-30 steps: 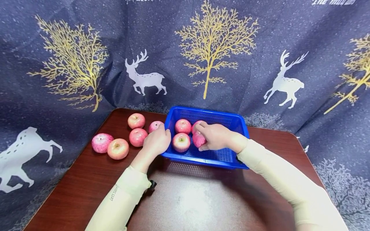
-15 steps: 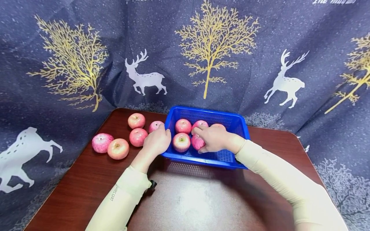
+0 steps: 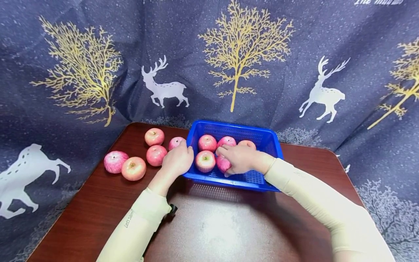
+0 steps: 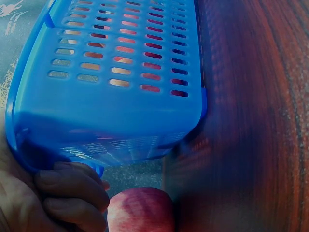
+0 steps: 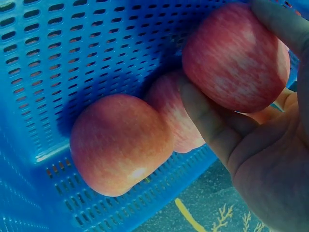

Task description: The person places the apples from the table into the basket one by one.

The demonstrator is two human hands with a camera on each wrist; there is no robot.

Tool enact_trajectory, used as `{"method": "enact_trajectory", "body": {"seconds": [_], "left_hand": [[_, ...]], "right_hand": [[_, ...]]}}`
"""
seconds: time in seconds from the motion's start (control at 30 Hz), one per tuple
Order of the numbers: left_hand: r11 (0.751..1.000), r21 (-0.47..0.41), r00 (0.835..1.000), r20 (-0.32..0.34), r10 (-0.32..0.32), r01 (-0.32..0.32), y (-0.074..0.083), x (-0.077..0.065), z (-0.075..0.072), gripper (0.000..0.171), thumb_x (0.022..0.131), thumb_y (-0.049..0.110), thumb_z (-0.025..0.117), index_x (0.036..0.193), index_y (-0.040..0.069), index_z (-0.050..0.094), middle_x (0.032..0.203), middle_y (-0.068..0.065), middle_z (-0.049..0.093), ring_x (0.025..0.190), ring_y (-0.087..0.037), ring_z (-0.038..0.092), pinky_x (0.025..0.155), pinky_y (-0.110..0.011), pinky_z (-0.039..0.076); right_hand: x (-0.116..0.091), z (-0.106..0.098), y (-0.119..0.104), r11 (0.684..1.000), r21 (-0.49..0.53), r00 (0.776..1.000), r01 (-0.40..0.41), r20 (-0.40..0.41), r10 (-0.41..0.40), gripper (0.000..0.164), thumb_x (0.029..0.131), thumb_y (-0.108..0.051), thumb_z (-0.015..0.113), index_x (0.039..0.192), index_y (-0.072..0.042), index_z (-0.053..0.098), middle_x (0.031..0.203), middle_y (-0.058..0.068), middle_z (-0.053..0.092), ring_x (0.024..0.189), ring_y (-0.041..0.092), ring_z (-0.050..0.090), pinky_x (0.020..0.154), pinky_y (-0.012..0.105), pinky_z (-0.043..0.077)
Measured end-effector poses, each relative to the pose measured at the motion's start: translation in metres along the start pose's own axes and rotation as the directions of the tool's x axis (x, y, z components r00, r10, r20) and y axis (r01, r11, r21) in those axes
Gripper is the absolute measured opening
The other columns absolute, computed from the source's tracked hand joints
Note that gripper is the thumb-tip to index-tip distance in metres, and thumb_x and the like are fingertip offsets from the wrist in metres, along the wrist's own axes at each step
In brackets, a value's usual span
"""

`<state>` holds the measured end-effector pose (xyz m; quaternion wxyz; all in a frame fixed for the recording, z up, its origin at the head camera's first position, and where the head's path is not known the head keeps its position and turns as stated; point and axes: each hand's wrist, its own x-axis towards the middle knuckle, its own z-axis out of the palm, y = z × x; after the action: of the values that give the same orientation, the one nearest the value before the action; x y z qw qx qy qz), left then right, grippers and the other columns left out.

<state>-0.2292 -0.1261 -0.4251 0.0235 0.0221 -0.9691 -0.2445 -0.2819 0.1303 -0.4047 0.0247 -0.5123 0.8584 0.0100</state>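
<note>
A blue perforated plastic basket [image 3: 226,182] stands at the back of the table. My left hand [image 3: 178,160] grips its left rim, fingers curled over the edge in the left wrist view. Inside the basket, my right hand [image 3: 241,159] holds a red apple [image 5: 236,58] between thumb and fingers. That apple sits just right of a paler apple [image 3: 205,162] in the front row. Behind them lie a red apple [image 3: 207,143], a pink apple [image 3: 227,141] and, partly covered by the right hand, an orange-red apple [image 3: 247,143].
Left of the basket, several apples rest on the brown table [image 3: 209,225]: a pink one [image 3: 176,142] beside the left hand, two red ones, and at the far left a yellowish apple [image 3: 134,169] touching a pink apple [image 3: 116,162]. A dark patterned cloth [image 3: 196,72] hangs behind.
My right hand has shifted slightly left and toward me with the apple, which is now lower beside the pale one. The back right apple has come into view. The left hand stays put.
</note>
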Motion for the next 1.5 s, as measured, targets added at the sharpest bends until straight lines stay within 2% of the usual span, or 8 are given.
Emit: {"method": "enact_trajectory", "body": {"seconds": [0.13, 0.4, 0.6, 0.87, 1.1, 1.33, 1.5], "left_hand": [[1.000, 0.000, 1.000, -0.001, -0.003, 0.003, -0.0004, 0.0004, 0.0006, 0.041, 0.104, 0.043, 0.032, 0.120, 0.009, 0.048, 0.118, -0.017, 0.062, 0.099, -0.038, 0.061, 0.081, -0.058, 0.048], [1.000, 0.002, 1.000, -0.002, -0.002, 0.002, -0.0001, 0.0001, -0.0001, 0.040, 0.103, 0.043, 0.032, 0.119, 0.009, 0.048, 0.117, -0.018, 0.063, 0.098, -0.038, 0.061, 0.080, -0.059, 0.048], [1.000, 0.004, 1.000, 0.004, -0.007, 0.007, -0.0004, 0.0014, 0.0002, 0.041, 0.103, 0.044, 0.032, 0.120, 0.009, 0.048, 0.118, -0.017, 0.062, 0.099, -0.038, 0.061, 0.081, -0.058, 0.048], [1.000, 0.008, 1.000, -0.002, -0.001, 0.001, -0.0007, 0.0009, 0.0000, 0.040, 0.103, 0.043, 0.032, 0.118, 0.009, 0.048, 0.116, -0.018, 0.063, 0.098, -0.038, 0.061, 0.080, -0.058, 0.048], [1.000, 0.007, 1.000, -0.003, -0.001, 0.001, 0.0002, -0.0008, -0.0011, 0.040, 0.103, 0.043, 0.032, 0.118, 0.009, 0.048, 0.116, -0.018, 0.063, 0.098, -0.038, 0.061, 0.079, -0.058, 0.048], [1.000, 0.003, 1.000, -0.002, -0.003, 0.003, 0.0005, -0.0008, -0.0004, 0.040, 0.103, 0.043, 0.032, 0.118, 0.010, 0.048, 0.115, -0.018, 0.063, 0.097, -0.038, 0.062, 0.079, -0.058, 0.048], [1.000, 0.004, 1.000, -0.007, -0.006, 0.006, 0.0004, -0.0007, -0.0008, 0.038, 0.103, 0.043, 0.033, 0.116, 0.010, 0.048, 0.113, -0.018, 0.063, 0.095, -0.038, 0.062, 0.078, -0.058, 0.048]], "right_hand": [[0.0021, 0.0021, -0.0005, 1.000, 0.008, 0.999, -0.015, 0.033, 0.014, 0.072, 0.073, -0.049, 0.082, 0.127, -0.013, 0.048, 0.110, -0.003, 0.054, 0.074, 0.012, 0.059, 0.067, 0.034, 0.052], [0.0061, 0.0056, -0.0018, 0.999, -0.025, 0.997, -0.028, 0.064, 0.030, 0.067, 0.072, -0.051, 0.082, 0.116, -0.017, 0.044, 0.099, -0.006, 0.048, 0.067, 0.011, 0.055, 0.062, 0.031, 0.049], [0.0079, 0.0067, -0.0022, 0.998, -0.054, 0.997, -0.025, 0.068, 0.028, 0.067, 0.073, -0.054, 0.081, 0.115, -0.017, 0.043, 0.098, -0.005, 0.049, 0.067, 0.011, 0.055, 0.063, 0.031, 0.048], [0.0089, 0.0067, -0.0024, 0.999, -0.037, 0.996, -0.036, 0.076, 0.039, 0.069, 0.074, -0.057, 0.079, 0.115, -0.015, 0.043, 0.097, -0.006, 0.048, 0.069, 0.010, 0.056, 0.068, 0.030, 0.049], [0.0097, 0.0083, -0.0024, 0.999, 0.001, 0.997, -0.047, 0.068, 0.047, 0.073, 0.075, -0.057, 0.079, 0.122, -0.013, 0.044, 0.107, -0.004, 0.052, 0.074, 0.013, 0.059, 0.075, 0.031, 0.050], [0.0089, 0.0082, -0.0015, 0.999, -0.017, 0.997, -0.027, 0.068, 0.028, 0.083, 0.075, -0.059, 0.077, 0.133, -0.010, 0.044, 0.121, 0.004, 0.052, 0.084, 0.016, 0.061, 0.082, 0.035, 0.051], [0.0068, 0.0059, -0.0011, 1.000, -0.005, 0.998, -0.018, 0.062, 0.018, 0.087, 0.075, -0.059, 0.078, 0.137, -0.010, 0.043, 0.125, 0.006, 0.050, 0.082, 0.017, 0.061, 0.082, 0.036, 0.051]]}}
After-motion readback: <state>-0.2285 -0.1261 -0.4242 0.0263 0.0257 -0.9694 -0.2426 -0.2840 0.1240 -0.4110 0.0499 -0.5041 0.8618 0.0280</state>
